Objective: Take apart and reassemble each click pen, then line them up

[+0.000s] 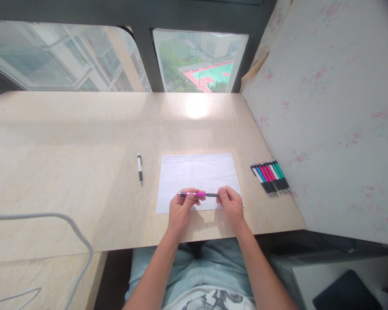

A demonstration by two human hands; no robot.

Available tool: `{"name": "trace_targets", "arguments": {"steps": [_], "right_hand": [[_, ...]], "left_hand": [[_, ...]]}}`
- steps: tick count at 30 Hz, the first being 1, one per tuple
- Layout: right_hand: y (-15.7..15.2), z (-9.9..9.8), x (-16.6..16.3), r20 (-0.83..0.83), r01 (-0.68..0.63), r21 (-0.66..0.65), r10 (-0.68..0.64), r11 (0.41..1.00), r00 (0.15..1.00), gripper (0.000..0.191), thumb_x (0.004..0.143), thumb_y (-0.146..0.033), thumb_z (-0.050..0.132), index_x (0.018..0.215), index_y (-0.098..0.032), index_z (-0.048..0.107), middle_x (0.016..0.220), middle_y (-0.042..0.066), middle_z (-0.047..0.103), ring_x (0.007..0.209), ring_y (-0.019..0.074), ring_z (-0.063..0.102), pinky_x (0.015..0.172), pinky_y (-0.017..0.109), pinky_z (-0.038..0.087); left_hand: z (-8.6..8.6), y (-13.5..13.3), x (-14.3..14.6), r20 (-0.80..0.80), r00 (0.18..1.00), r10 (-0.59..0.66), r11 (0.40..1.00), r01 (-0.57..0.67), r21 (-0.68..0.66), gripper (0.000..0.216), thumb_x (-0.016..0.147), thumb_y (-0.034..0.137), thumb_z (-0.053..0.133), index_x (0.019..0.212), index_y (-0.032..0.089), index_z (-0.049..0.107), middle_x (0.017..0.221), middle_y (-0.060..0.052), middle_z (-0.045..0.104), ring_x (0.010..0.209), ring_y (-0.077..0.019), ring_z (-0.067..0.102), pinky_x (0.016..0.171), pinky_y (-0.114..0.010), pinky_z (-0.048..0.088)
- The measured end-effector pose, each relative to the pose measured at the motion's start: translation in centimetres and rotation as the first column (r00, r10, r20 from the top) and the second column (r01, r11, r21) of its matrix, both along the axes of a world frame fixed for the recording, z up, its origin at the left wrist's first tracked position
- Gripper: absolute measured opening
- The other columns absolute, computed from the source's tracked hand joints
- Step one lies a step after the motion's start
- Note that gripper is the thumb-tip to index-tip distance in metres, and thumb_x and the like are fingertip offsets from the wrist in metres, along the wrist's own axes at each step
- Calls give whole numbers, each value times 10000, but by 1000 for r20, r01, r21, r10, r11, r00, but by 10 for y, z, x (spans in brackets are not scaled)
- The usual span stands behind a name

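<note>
A magenta pen [199, 194] with a dark grip lies level between my two hands, above the lower part of a white sheet of paper [197, 174]. My left hand [181, 209] is closed on its coloured barrel. With thumb and fingers, my right hand [231, 206] pinches the dark grip end; the tip is hidden there. Rows of small writing run along the sheet's top edge. To the left of the paper lies a single white pen [139, 169] with a black grip.
Several pens [270, 177] in white, blue, pink and green lie side by side at the right, close to the flowered wall [336, 116]. A grey cable [74, 226] loops over the table [67, 150] at the lower left. Windows [200, 62] stand behind the table.
</note>
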State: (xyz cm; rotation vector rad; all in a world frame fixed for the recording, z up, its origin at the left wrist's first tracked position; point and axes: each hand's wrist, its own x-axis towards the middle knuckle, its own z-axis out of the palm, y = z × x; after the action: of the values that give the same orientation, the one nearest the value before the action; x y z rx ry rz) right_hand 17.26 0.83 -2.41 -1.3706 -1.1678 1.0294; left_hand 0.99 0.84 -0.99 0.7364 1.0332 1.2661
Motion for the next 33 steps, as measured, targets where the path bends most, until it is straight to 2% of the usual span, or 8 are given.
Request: {"name": "trace_targets", "arguments": {"steps": [6, 10, 13, 16, 19, 21, 29, 33], "right_hand": [[-2, -1, -3, -82, 54, -1, -54, 999, 995, 195, 887, -405, 591, 886, -213, 626, 691, -4, 601, 604, 150, 545, 578, 277, 432], [-2, -2, -4, -117, 32, 56, -25, 998, 993, 182, 856, -358, 631, 984, -230, 640, 891, 36, 660, 781, 179, 608, 670, 292, 472], [-2, 0, -4, -111, -5, 100, 16, 995, 994, 198, 841, -351, 648, 999, -231, 644, 967, 52, 664, 832, 183, 602, 676, 286, 470], [0, 2, -3, -131, 2, 73, 8, 997, 991, 238, 899, -430, 553, 959, -218, 643, 839, 32, 653, 708, 161, 582, 621, 276, 454], [2, 0, -2, -78, -2, 31, 5, 1000, 997, 373, 927, -494, 478, 728, -205, 603, 596, -20, 546, 545, 131, 492, 550, 259, 403], [2, 0, -1, -20, -19, 25, 20, 999, 1000, 410, 915, -494, 506, 629, -204, 549, 544, -32, 501, 522, 123, 466, 542, 255, 385], [1, 1, -2, -110, 36, -11, -37, 999, 993, 250, 851, -450, 615, 824, -203, 640, 669, 0, 623, 597, 147, 572, 586, 276, 471], [2, 4, -2, -118, 48, 31, -44, 998, 992, 209, 822, -406, 647, 884, -206, 654, 793, 24, 652, 682, 158, 602, 621, 283, 496]], "left_hand": [[0, 1, 1, 11, 1000, 29, 999, -29, -23, 274, 831, 403, 676, 930, 147, 689, 880, -105, 752, 761, -195, 700, 674, -284, 489], [-1, 3, 1, 67, 996, 60, 997, -58, -44, 282, 817, 412, 691, 928, 152, 686, 893, -96, 752, 753, -179, 702, 673, -270, 493], [-2, 4, -1, 95, 992, 79, 996, -74, -51, 279, 808, 407, 702, 922, 153, 685, 890, -91, 752, 750, -172, 702, 676, -263, 497], [-3, 5, -1, 102, 992, 70, 997, -65, -46, 268, 825, 395, 688, 935, 151, 678, 892, -89, 751, 770, -172, 703, 672, -252, 491], [-3, 5, 0, 109, 993, 55, 998, -51, -35, 272, 831, 395, 682, 941, 147, 673, 882, -90, 751, 764, -172, 703, 666, -251, 485], [-2, 5, 0, 109, 993, 51, 998, -47, -35, 281, 825, 404, 685, 937, 146, 671, 871, -91, 752, 759, -176, 703, 666, -256, 484], [-1, 5, 0, 95, 995, 24, 999, -20, -44, 308, 803, 421, 701, 939, 146, 670, 889, -103, 750, 785, -195, 707, 695, -277, 499], [-1, 5, 0, 104, 994, 35, 999, -31, -41, 324, 771, 423, 731, 935, 150, 669, 881, -97, 750, 778, -195, 706, 695, -278, 506]]}}
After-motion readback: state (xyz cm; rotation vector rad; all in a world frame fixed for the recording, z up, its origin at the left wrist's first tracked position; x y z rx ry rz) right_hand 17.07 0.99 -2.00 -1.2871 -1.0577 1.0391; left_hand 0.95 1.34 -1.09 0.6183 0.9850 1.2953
